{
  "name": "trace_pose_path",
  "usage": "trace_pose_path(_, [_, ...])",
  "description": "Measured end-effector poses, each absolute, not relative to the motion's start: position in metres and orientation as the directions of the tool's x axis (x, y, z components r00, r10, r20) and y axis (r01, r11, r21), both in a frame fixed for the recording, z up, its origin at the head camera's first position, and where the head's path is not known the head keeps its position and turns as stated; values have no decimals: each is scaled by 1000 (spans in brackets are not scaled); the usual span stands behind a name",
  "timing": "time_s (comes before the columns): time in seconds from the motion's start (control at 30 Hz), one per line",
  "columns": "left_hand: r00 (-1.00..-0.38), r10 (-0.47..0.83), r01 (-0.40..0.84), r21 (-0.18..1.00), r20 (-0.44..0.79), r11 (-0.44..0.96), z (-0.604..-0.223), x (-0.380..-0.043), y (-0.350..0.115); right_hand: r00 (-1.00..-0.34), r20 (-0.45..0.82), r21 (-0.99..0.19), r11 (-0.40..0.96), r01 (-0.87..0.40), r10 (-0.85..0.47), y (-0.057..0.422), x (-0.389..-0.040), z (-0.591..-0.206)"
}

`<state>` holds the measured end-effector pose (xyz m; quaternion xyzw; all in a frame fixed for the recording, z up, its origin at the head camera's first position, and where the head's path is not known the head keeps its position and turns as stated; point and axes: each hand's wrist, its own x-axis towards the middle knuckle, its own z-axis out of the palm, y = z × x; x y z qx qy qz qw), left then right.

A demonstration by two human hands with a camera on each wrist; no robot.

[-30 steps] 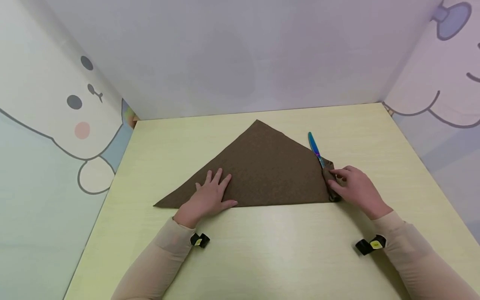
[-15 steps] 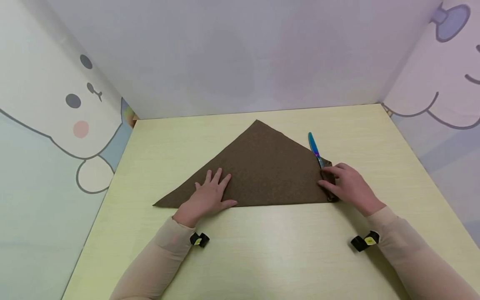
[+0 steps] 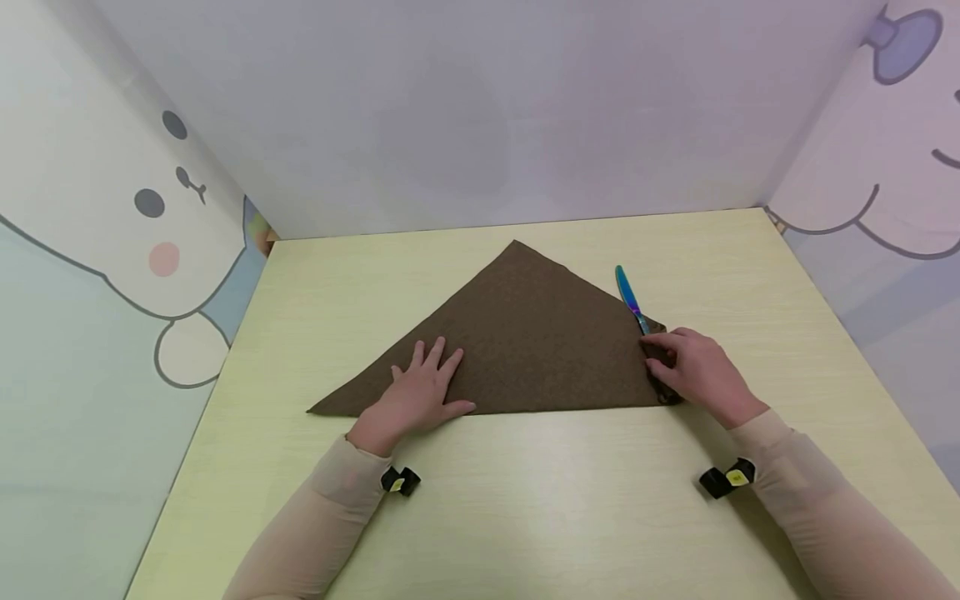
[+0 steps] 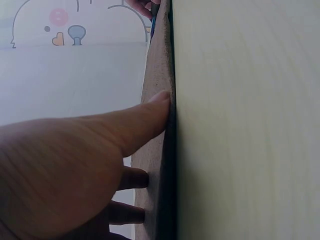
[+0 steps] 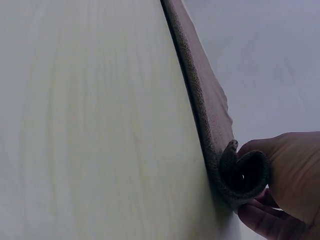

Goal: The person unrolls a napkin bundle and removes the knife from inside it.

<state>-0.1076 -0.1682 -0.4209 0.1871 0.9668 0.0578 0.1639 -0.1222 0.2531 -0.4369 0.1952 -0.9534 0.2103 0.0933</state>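
A brown cloth (image 3: 525, 350), folded into a triangle, lies flat with its peak pointing away from me. My left hand (image 3: 412, 392) rests on its left part, fingers spread; in the left wrist view the thumb (image 4: 137, 122) lies along the fold near the front edge. At the right corner the cloth is curled into a small roll (image 5: 255, 167), which my right hand (image 3: 701, 371) grips between fingers and thumb. A shiny blue table knife (image 3: 627, 287) lies beside the roll, blade past the cloth's slanting edge, its lower end hidden by the roll and fingers.
The pale wooden table (image 3: 525, 500) runs back to a plain white wall (image 3: 480, 117). Side panels with cartoon drawings (image 3: 150, 233) stand at left and right. A small black camera (image 3: 401, 481) sits on each wrist.
My right hand has shifted slightly left, its fingers and thumb now farther over the roll. The left hand stays in place, and the knife has hardly moved.
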Motion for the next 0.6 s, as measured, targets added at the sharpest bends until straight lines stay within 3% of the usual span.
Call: trace_pose_path(0.6, [-880,372,335,167,-296,927,-425,-109,-168,-956,205,-401,873,-278,-210,258,-122,-435])
